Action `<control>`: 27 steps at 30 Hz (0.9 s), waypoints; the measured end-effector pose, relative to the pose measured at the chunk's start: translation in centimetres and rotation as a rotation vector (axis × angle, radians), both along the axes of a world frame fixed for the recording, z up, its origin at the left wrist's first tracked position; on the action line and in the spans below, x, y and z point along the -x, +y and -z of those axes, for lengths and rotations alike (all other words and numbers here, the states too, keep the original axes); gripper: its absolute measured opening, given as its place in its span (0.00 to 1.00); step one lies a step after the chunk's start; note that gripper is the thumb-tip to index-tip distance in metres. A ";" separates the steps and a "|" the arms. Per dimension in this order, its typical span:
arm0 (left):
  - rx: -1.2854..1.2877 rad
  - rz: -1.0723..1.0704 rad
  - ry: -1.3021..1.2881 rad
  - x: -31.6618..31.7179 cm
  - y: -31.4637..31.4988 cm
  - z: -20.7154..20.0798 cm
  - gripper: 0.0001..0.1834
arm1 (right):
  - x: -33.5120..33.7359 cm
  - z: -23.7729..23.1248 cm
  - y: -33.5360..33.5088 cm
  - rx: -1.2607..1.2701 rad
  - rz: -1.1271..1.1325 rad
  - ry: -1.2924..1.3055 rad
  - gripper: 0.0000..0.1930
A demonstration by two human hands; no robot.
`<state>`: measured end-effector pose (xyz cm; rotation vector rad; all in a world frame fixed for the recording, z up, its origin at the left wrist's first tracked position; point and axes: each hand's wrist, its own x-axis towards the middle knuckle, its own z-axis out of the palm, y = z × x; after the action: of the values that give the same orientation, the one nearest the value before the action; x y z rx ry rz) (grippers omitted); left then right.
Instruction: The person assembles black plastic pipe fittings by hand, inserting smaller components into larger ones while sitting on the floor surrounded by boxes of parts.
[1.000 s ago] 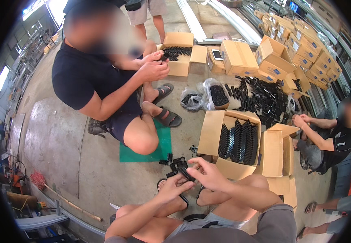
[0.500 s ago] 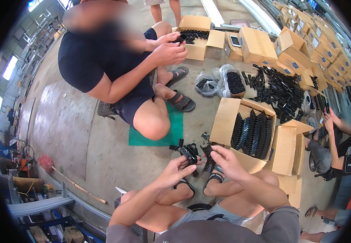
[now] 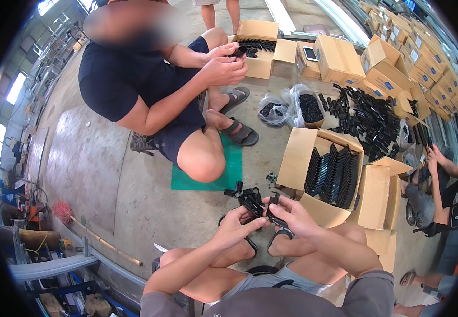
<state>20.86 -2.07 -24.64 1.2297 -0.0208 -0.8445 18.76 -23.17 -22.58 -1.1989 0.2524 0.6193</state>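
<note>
In front of my knees, my left hand point(image 3: 232, 228) is closed on a black plastic fitting point(image 3: 251, 201), with more black pieces just beyond the fingers. Whether those pieces are held or lie on the floor, I cannot tell. My right hand point(image 3: 296, 217) pinches a smaller black angled piece point(image 3: 274, 202) against the fitting's right side. Thumbs and fingers of both hands nearly meet there, hiding where the pieces touch. Right of them stands an open carton point(image 3: 296, 158) packed with rows of black angled parts point(image 3: 332, 175). Small dark bits point(image 3: 271, 177) lie on the floor beside it.
A co-worker in dark clothes point(image 3: 128, 90) sits ahead, handling a black part, near a green sheet point(image 3: 186, 179). Plastic bags of small black parts point(image 3: 309, 108), a heap of black parts point(image 3: 369, 119) and several cartons point(image 3: 340, 61) spread right. Another person point(image 3: 445, 195) works far right.
My hands have come together: the right moved left with its black piece, now against the fitting in my left hand. The view has shifted slightly.
</note>
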 end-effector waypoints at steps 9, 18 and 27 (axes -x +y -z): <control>-0.255 0.028 -0.001 -1.3 0.6 -1.4 0.19 | -0.5 0.0 -0.4 0.118 -0.013 0.005 0.21; -0.220 0.020 -0.126 -1.8 1.0 0.1 0.22 | -1.9 1.0 -3.5 0.181 0.338 -0.123 0.14; -0.254 -0.024 -0.138 -2.5 3.1 -0.9 0.25 | -3.6 -0.7 -5.0 0.156 0.453 -0.122 0.10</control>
<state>23.40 1.00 -23.72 1.5229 -0.0099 -0.7556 22.41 -28.14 -21.84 -1.2701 0.4591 0.1328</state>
